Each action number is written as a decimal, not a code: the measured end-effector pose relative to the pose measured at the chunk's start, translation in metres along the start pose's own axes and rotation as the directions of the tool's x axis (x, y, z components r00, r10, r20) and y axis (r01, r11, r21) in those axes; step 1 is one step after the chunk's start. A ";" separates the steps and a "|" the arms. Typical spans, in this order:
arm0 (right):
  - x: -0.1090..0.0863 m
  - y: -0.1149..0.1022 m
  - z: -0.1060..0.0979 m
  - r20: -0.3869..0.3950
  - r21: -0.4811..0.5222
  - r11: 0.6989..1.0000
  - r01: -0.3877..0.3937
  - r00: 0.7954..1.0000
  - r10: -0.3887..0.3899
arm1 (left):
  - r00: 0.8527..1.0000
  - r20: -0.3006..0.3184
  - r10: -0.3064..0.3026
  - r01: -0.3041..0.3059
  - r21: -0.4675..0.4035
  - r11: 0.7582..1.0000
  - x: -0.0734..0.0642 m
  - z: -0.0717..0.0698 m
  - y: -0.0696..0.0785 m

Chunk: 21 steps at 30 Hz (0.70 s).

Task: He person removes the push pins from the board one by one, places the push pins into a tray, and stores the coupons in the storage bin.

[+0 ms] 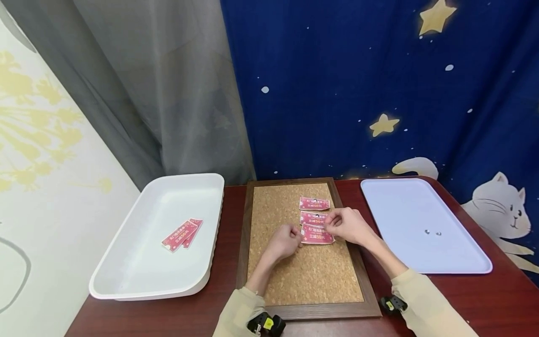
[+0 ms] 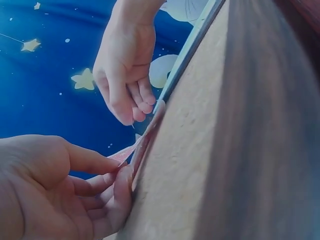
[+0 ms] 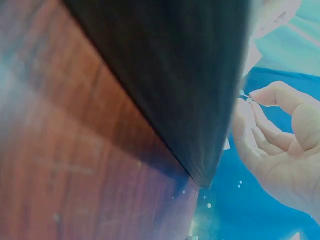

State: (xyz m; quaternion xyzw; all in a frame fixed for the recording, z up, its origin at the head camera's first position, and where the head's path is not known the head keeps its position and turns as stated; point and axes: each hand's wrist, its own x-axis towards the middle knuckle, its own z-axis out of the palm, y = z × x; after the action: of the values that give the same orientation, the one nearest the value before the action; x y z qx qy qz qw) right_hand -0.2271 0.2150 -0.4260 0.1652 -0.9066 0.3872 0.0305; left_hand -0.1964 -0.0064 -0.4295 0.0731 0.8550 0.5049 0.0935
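Observation:
A corkboard (image 1: 337,285) in a brown wooden frame lies on the table, with three pink coupons in a column on it. The top coupon (image 1: 309,205) and middle coupon (image 1: 309,222) each bear a small tack at the upper middle. My left hand (image 1: 283,242) pinches the left edge of the lowest coupon (image 1: 316,236), which is lifted slightly off the cork in the left wrist view. Thumb and forefinger of my right hand (image 1: 348,226) pinch a small thumbtack (image 3: 248,98), its thin point showing, close over the right part of the lowest coupon.
A deep white tray (image 1: 126,281) on the left holds two overlapping pink coupons (image 1: 181,236). On the right lies a shallow white tray (image 1: 421,210) with two silver thumbtacks (image 1: 427,231). Behind the table hang a grey curtain and a blue one with stars (image 1: 320,93).

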 end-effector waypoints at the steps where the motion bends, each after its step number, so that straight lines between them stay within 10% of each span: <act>1: -0.001 0.000 -0.002 -0.013 0.015 1.000 -0.004 1.000 0.004 | 1.000 0.006 0.001 -0.001 -0.024 1.000 0.000 -0.001 0.000; 7: -0.004 0.001 -0.013 -0.094 0.077 0.997 -0.009 0.995 0.016 | 0.999 0.019 0.026 -0.024 -0.122 0.992 -0.004 -0.009 0.005; 21: -0.022 0.002 -0.041 -0.210 0.159 0.987 0.002 0.977 0.031 | 0.993 -0.046 0.108 -0.110 -0.022 0.994 -0.015 -0.043 0.011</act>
State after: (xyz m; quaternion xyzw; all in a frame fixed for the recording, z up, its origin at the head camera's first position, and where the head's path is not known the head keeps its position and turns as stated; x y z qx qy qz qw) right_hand -0.2102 0.2517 -0.4026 0.1184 -0.8658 0.4733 0.1107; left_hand -0.1918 -0.0415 -0.3984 0.1072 0.8452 0.5213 0.0476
